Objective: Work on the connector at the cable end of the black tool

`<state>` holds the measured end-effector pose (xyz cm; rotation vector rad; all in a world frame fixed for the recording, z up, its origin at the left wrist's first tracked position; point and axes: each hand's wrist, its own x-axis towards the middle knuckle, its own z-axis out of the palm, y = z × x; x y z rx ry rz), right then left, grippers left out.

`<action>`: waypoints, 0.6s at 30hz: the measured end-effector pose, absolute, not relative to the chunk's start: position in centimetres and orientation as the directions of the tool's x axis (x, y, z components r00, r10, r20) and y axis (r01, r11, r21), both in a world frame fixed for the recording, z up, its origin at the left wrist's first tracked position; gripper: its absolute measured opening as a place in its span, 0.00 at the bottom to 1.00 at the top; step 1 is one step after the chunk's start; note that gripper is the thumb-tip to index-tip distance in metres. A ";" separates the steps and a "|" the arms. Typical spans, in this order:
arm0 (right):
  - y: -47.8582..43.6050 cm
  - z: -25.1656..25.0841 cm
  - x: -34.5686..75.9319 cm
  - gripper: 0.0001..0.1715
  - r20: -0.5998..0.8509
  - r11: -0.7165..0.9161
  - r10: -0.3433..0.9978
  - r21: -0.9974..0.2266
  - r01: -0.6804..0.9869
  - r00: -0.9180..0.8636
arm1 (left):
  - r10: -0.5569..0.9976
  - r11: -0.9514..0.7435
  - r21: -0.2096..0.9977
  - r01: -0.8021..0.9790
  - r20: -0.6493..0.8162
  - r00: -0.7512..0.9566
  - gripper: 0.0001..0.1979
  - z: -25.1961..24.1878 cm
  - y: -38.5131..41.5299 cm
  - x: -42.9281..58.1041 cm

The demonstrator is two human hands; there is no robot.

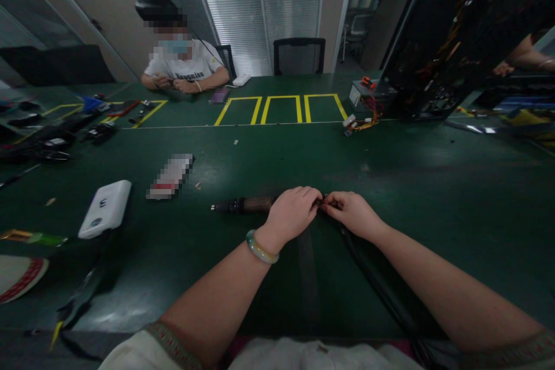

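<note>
While L hand (pixel 292 211) & R hand (pixel 358 217) meet at the R end of a dark tool (pixel 255 204), its metal tip (pixel 213 207) points L.
Tool lies flat on the green table (pixel 243 167), approx. crosswise, w/ its body sticking out L of L hand, which is curled over the R end; R hand sits just past that end, thumb & fingers drawn tog., but can't tell exactly what they pinch. Black cord (pixel 368 266) runs from near R fingertips toward the wearer, beside R forearm. 1 bangle (pixel 261 247) on L wrist. White device (pixel 106 208) is well L of the tool; 3 yellow tape outlines (pixel 281 97) & 1 seated co-worker (pixel 197 66) are on the far side.
</note>
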<state>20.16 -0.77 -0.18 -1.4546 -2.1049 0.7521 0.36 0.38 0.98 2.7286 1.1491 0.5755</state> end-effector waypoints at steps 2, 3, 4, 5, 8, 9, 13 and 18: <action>-0.8 -0.1 20.1 0.08 0.068 0.291 0.941 -0.669 0.684 -0.333 | 0.726 -0.687 0.264 0.677 0.291 0.623 0.08 0.9 0.4 0.4; -0.8 -0.1 20.1 0.08 0.069 0.292 0.940 -0.668 0.685 -0.334 | 0.729 -0.684 0.265 0.680 0.287 0.621 0.07 0.9 0.4 0.4; -0.7 -0.2 20.1 0.08 0.069 0.293 0.940 -0.666 0.686 -0.334 | 0.727 -0.686 0.265 0.678 0.283 0.626 0.06 1.0 0.4 0.4; -0.7 -0.2 20.1 0.08 0.069 0.293 0.940 -0.663 0.688 -0.334 | 0.722 -0.692 0.264 0.672 0.282 0.632 0.05 1.0 0.4 0.3; -0.7 -0.3 20.1 0.08 0.071 0.289 0.943 -0.657 0.696 -0.324 | 0.702 -0.712 0.255 0.655 0.277 0.655 0.05 1.1 0.4 0.3; -0.7 -0.3 20.1 0.09 0.070 0.287 0.944 -0.660 0.695 -0.323 | 0.700 -0.714 0.251 0.654 0.274 0.659 0.06 1.2 0.4 0.3; -0.7 -0.3 20.1 0.09 0.063 0.283 0.942 -0.678 0.678 -0.330 | 0.731 -0.682 0.262 0.683 0.271 0.626 0.08 1.0 0.4 0.3; -0.6 -0.5 20.2 0.09 0.064 0.285 0.942 -0.672 0.684 -0.329 | 0.740 -0.672 0.273 0.688 0.279 0.612 0.06 0.7 0.5 0.2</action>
